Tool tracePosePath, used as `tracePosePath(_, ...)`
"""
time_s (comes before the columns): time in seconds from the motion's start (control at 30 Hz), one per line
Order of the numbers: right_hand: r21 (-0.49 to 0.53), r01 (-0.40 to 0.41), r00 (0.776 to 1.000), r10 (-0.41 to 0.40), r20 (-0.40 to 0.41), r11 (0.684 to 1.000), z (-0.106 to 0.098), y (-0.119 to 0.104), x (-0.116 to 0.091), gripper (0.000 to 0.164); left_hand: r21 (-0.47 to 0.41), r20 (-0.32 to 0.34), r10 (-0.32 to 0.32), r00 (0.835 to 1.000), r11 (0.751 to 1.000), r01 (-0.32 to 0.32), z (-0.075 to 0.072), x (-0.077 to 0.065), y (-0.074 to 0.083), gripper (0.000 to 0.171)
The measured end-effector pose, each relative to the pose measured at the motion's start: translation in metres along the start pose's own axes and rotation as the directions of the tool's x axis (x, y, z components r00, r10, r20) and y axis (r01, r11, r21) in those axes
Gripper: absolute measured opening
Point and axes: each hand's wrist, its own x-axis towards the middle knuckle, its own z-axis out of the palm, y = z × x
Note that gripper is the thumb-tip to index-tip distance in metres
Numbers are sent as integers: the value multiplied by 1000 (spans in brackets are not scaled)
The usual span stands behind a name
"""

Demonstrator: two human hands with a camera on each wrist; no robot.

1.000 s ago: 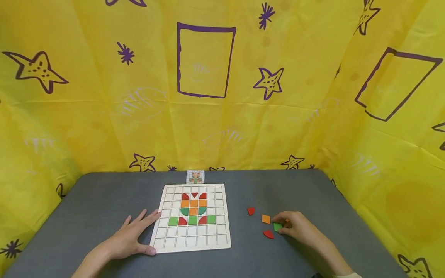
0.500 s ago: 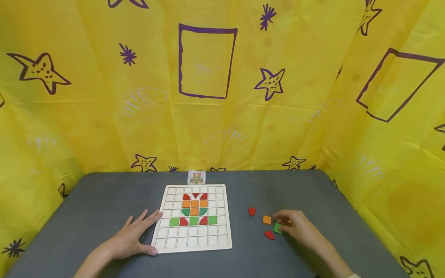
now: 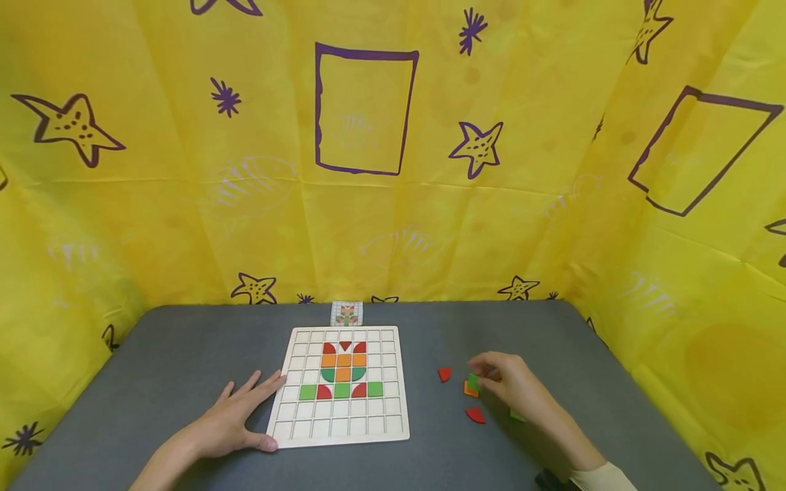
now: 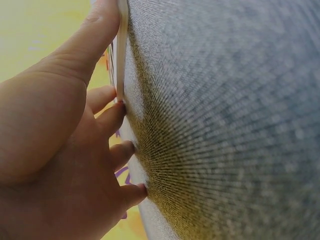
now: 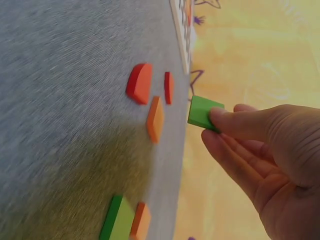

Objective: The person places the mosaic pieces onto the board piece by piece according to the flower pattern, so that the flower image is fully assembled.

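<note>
A green square tile (image 5: 201, 111) is pinched between the thumb and fingers of my right hand (image 3: 522, 390), held up off the table. Below it lie an orange square (image 5: 156, 120) and two red quarter-circle pieces (image 3: 475, 415). Another green tile (image 5: 116, 220) and an orange piece (image 5: 141, 221) rest nearer the wrist, largely hidden by that hand in the head view. My left hand (image 3: 224, 423) lies with fingers spread along the left edge of the pale wooden grid board (image 3: 340, 426), thumb at its lower left corner. Red, orange and green pieces form a tulip-like pattern on the board.
A small pattern card (image 3: 346, 312) with a similar flower stands behind the board's far edge. The grey table (image 3: 215, 341) reaches back to a yellow curtain (image 3: 368, 232) with purple drawings, which also closes off the right side.
My right hand has picked up a green tile from the loose pieces and moved up and slightly left with it. The left hand stays at the board's edge.
</note>
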Motion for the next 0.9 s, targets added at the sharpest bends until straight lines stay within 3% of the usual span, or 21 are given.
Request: tracePosePath(0.9, 100, 125, 992, -127, 10, 987, 41, -36, 44, 23, 8, -1, -15, 1000, 1000, 15, 1, 1, 0, 109)
